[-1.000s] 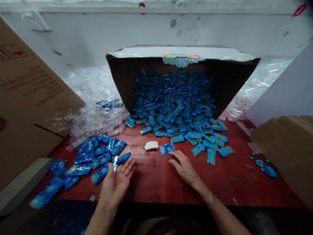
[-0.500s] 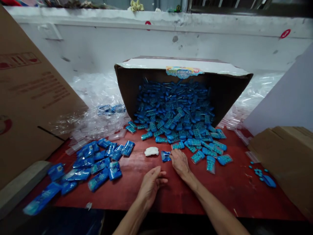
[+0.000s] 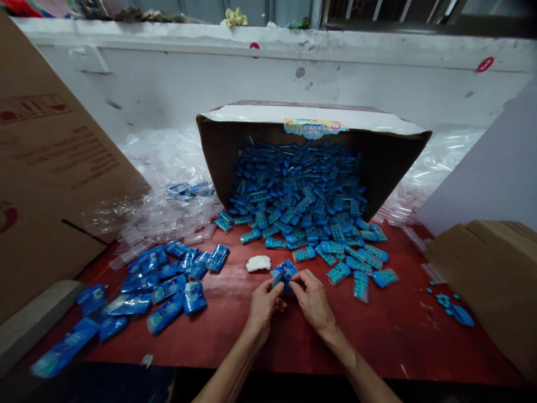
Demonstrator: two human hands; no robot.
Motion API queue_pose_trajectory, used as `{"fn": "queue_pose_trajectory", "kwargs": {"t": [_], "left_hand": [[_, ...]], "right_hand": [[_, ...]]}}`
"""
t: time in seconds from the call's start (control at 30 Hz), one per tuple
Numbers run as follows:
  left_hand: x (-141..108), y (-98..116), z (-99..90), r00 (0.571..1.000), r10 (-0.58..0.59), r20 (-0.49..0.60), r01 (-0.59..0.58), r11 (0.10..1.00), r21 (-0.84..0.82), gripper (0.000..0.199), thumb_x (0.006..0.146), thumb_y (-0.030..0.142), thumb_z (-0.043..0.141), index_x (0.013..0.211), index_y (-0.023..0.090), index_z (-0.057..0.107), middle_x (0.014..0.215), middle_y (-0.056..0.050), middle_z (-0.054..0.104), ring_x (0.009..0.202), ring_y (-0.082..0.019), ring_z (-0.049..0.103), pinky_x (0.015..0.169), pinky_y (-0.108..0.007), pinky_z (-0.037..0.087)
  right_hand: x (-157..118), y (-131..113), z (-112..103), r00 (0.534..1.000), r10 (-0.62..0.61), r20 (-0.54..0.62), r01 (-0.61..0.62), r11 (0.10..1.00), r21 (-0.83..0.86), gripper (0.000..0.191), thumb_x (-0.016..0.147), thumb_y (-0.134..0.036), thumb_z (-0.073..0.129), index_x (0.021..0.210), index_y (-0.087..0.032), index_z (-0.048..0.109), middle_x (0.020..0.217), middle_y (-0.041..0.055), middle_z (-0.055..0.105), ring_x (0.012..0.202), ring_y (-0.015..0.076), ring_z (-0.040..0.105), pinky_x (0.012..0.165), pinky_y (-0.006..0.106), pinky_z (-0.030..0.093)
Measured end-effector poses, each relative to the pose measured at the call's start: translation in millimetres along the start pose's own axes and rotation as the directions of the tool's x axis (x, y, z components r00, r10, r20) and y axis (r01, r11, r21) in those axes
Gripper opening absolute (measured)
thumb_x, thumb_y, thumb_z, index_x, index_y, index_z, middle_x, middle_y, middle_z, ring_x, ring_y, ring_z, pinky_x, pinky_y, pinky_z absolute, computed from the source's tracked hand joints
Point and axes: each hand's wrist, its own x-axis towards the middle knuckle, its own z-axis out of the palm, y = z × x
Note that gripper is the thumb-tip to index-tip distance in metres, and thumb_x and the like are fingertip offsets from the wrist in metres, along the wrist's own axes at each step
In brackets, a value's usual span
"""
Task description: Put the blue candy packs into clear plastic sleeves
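Between my two hands is a small blue printed packet (image 3: 286, 271), held just above the red tabletop. My left hand (image 3: 264, 305) pinches its lower left corner with thumb and forefinger. On the other side my right hand (image 3: 311, 298) grips its right edge, fingers curled. A folded white cloth (image 3: 258, 263) lies just left of the packet. Beyond the hands, a cardboard box (image 3: 390, 168) on its side spills a heap of small clear containers with blue caps and turquoise beads (image 3: 293, 196). Several filled blue packets (image 3: 168, 285) lie in a loose pile to the left.
Crumpled clear plastic (image 3: 168, 162) is heaped behind the left pile. A tall carton (image 3: 54, 157) stands at far left, a smaller brown carton (image 3: 486, 280) at right. Spilled turquoise beads (image 3: 443, 301) lie near a blue cap (image 3: 461, 315).
My left hand has moved up and closed on the packet. The packet has been lifted and turned between both hands; my right hand has shifted slightly toward me.
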Motion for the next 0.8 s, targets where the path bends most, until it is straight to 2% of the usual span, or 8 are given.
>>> {"fn": "queue_pose_trajectory", "kwargs": {"t": [0.03,0.13,0.23,0.33,0.5,0.6,0.7,0.8], "left_hand": [[-1.9,-0.8,-0.1,1.0,0.011,0.006,-0.011,1.0,-0.008,0.027,0.059,0.03,0.066,0.076,0.012,0.057,0.055,0.0,0.059,0.035,-0.006,0.048,0.037,-0.017,0.033],[-7.4,-3.7,1.1,0.999,0.018,0.043,-0.016,0.999,-0.051,0.024,0.06,0.03,0.065,0.072,0.011,0.057,0.052,0.001,0.058,0.038,-0.006,0.048,0.039,-0.017,0.034],[-10.5,-7.2,4.8,0.996,0.032,0.078,-0.025,0.996,-0.087,0.022,0.06,0.029,0.066,0.071,0.011,0.058,0.051,0.001,0.057,0.038,-0.006,0.047,0.04,-0.018,0.034],[-11.6,-10.7,10.0,0.999,0.036,0.029,-0.032,0.994,-0.102,0.022,0.059,0.028,0.067,0.069,0.011,0.058,0.048,0.002,0.057,0.037,-0.006,0.046,0.04,-0.018,0.035],[-12.9,-12.5,11.7,0.998,0.008,0.058,-0.006,1.0,-0.029,0.024,0.056,0.03,0.068,0.065,0.01,0.058,0.045,0.0,0.057,0.038,-0.009,0.05,0.04,-0.02,0.037],[-13.2,-13.0,9.4,0.999,0.03,0.022,-0.031,0.999,0.014,0.024,0.056,0.03,0.069,0.064,0.009,0.059,0.046,-0.001,0.058,0.036,-0.008,0.049,0.039,-0.019,0.036],[-12.9,-15.0,9.7,1.0,0.003,0.002,-0.003,1.0,-0.028,0.024,0.056,0.03,0.068,0.066,0.01,0.059,0.051,-0.002,0.061,0.04,-0.01,0.053,0.043,-0.02,0.041],[-12.7,-15.7,12.3,0.999,-0.039,0.017,0.04,0.997,-0.071,0.023,0.057,0.03,0.068,0.064,0.011,0.058,0.046,0.0,0.058,0.039,-0.011,0.052,0.043,-0.022,0.042]], "right_hand": [[-1.5,-0.8,0.4,1.0,0.021,-0.018,-0.02,0.999,0.051,0.007,0.074,-0.022,0.05,0.076,-0.019,0.056,0.075,0.0019,0.054,0.069,0.0149,0.051,0.065,0.026,0.041],[-4.5,0.9,3.9,0.983,0.185,0.011,-0.181,0.944,0.277,0.028,0.07,-0.027,0.055,0.096,-0.018,0.054,0.081,0.002,0.057,0.068,0.0139,0.052,0.063,0.025,0.043],[-5.2,8.1,8.5,0.946,0.277,0.167,-0.323,0.848,0.42,0.021,0.072,-0.032,0.051,0.08,-0.014,0.058,0.066,-0.0004,0.057,0.056,0.0113,0.05,0.054,0.023,0.042],[-7.5,14.7,11.7,0.945,0.29,0.154,-0.328,0.854,0.404,0.021,0.073,-0.032,0.048,0.068,-0.013,0.056,0.056,-0.0029,0.052,0.05,0.0093,0.045,0.05,0.021,0.039],[-15.5,16.8,10.2,0.951,0.298,0.079,-0.306,0.889,0.342,0.02,0.073,-0.032,0.049,0.062,-0.016,0.052,0.053,-0.0047,0.048,0.05,0.0089,0.041,0.051,0.02,0.036],[-19.3,13.0,8.3,0.956,0.285,0.067,-0.292,0.906,0.307,0.019,0.074,-0.031,0.049,0.061,-0.017,0.05,0.052,-0.005,0.046,0.049,0.0089,0.04,0.05,0.02,0.034],[-21.7,6.5,8.1,0.967,0.253,0.028,-0.253,0.942,0.222,0.021,0.077,-0.031,0.045,0.06,-0.019,0.045,0.052,-0.005,0.045,0.048,0.0091,0.04,0.047,0.019,0.032],[-23.2,0.5,9.3,0.975,0.221,0.007,-0.218,0.957,0.189,0.023,0.08,-0.033,0.039,0.061,-0.02,0.042,0.053,-0.0038,0.047,0.049,0.0102,0.044,0.046,0.019,0.033]]}}
